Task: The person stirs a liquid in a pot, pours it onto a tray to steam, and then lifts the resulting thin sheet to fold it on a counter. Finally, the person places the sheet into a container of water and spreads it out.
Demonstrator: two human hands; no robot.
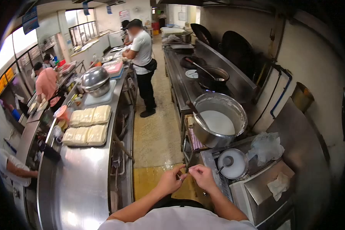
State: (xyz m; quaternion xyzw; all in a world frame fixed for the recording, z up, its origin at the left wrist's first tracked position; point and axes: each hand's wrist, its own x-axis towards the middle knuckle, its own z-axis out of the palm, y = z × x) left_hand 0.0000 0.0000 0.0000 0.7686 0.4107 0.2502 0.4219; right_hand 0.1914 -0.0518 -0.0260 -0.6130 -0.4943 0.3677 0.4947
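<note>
Left hand (171, 181) held above yellow floor (143, 180), thumb and forefinger kept apart. Right hand (203, 178) held just beside, fingertips pinched together; whether anything is gripped cannot be told. Bowl (246, 168) of white liquid, ladle (227, 161) inside, placed near right hand, beside large pot (212, 140).

White liquid (218, 123) is hiding a tool's (198, 114) lower end. At far left, the dark edge is cutting off a person (14, 165).

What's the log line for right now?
left hand, right hand: close together; held item: cannot tell; metal bowl: ladle inside; large pot: white contents, wooden handle leaning
</note>
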